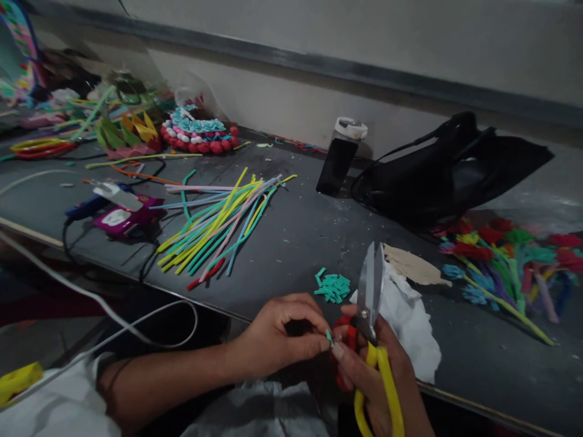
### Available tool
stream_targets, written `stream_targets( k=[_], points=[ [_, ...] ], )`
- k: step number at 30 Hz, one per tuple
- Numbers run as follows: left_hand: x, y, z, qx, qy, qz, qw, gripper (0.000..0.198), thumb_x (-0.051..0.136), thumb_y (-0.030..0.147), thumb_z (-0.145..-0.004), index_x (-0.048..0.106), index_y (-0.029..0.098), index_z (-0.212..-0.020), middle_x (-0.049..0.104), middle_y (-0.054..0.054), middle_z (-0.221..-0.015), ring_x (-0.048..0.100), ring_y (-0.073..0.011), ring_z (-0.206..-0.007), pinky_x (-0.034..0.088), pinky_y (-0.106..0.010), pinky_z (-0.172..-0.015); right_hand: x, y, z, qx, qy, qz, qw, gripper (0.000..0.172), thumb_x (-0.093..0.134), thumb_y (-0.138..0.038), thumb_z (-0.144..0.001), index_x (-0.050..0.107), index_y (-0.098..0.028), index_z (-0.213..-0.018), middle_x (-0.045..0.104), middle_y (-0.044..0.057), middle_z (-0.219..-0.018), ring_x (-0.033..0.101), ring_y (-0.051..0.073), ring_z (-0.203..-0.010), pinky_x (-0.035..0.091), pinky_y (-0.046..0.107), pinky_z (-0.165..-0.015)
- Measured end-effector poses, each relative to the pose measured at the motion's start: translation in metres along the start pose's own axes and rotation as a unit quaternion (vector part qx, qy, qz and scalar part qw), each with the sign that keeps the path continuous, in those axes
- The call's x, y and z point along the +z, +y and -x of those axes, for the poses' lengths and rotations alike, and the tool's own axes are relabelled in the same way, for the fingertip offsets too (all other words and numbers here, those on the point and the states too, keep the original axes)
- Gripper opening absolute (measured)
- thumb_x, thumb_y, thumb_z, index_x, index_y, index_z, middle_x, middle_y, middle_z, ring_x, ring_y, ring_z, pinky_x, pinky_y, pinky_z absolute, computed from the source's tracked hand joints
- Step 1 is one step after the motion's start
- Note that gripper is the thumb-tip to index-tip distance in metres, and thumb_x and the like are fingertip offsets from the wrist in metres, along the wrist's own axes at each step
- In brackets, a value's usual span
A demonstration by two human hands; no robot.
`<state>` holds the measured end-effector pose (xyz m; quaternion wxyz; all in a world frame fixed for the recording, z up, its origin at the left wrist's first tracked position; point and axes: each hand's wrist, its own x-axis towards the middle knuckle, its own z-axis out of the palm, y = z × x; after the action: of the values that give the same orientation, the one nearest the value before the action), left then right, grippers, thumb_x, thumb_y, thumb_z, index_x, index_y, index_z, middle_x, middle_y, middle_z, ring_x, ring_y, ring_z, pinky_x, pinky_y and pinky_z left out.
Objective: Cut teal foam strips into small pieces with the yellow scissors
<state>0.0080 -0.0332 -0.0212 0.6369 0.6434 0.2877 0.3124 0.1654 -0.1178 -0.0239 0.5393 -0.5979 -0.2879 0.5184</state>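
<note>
My left hand (291, 331) pinches a small green piece (328, 337) between thumb and forefinger, over the table's front edge. Against it rest the fingertips of my right hand (373, 370). That hand also keeps hold of scissors (370, 297) with yellow handles; their blades point up and look nearly closed. Something red (347, 340) is in or behind the right fingers, partly hidden, its kind unclear. Just beyond both hands lies a small heap of short green cut pieces (333, 287). Crumpled white tissue (407, 321) is beside my right hand.
Fuzzy coloured stems (223, 224) lie spread at the centre left, near a purple glue gun (127, 215) with cables. A bottle (339, 156) and black bag (428, 176) stand by the wall. Colourful stem flowers (514, 255) lie right; a beaded craft piece (200, 136) sits behind.
</note>
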Motion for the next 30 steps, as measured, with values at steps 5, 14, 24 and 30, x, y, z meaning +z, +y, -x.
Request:
stream_targets(
  k=[5, 14, 24, 30],
  points=[
    [0.010, -0.009, 0.003, -0.076, 0.023, 0.106, 0.991, 0.011, 0.073, 0.023, -0.074, 0.068, 0.013, -0.074, 0.057, -0.001, -0.075, 0.051, -0.0093, -0.067, 0.041, -0.021, -0.063, 0.002, -0.009, 0.002, -0.124, 0.074, 0.158, 0.977, 0.034, 0.072, -0.033, -0.072, 0.062, -0.021, -0.102, 0.069, 0.000, -0.073, 0.064, 0.012, -0.056, 0.054, 0.020, -0.056],
    [0.007, -0.003, 0.000, -0.125, 0.059, 0.225, 0.965, 0.014, 0.076, 0.023, -0.070, 0.066, 0.013, -0.069, 0.055, 0.001, -0.071, 0.047, -0.0082, -0.064, 0.038, -0.021, -0.061, -0.017, -0.005, -0.005, -0.234, 0.001, 0.354, 0.905, 0.028, 0.065, -0.033, -0.081, 0.062, -0.023, -0.107, 0.074, -0.001, -0.078, 0.072, 0.013, -0.062, 0.057, 0.016, -0.057],
    [-0.018, 0.015, -0.007, -0.069, 0.076, 0.185, 0.977, 0.009, 0.074, 0.015, -0.070, 0.065, 0.012, -0.070, 0.057, 0.000, -0.076, 0.053, -0.0090, -0.068, 0.041, -0.022, -0.066, -0.043, 0.002, -0.012, -0.337, -0.080, 0.489, 0.801, 0.029, 0.064, -0.036, -0.083, 0.059, -0.028, -0.111, 0.070, -0.003, -0.081, 0.063, 0.010, -0.053, 0.051, 0.016, -0.044],
    [-0.018, 0.014, -0.009, -0.059, 0.067, 0.135, 0.987, 0.008, 0.072, 0.013, -0.069, 0.064, 0.011, -0.069, 0.058, 0.000, -0.074, 0.052, -0.0086, -0.067, 0.040, -0.021, -0.065, -0.049, 0.006, -0.010, -0.360, -0.071, 0.512, 0.776, 0.028, 0.060, -0.036, -0.087, 0.057, -0.027, -0.113, 0.070, 0.000, -0.085, 0.069, 0.015, -0.070, 0.056, 0.021, -0.059]
  ],
)
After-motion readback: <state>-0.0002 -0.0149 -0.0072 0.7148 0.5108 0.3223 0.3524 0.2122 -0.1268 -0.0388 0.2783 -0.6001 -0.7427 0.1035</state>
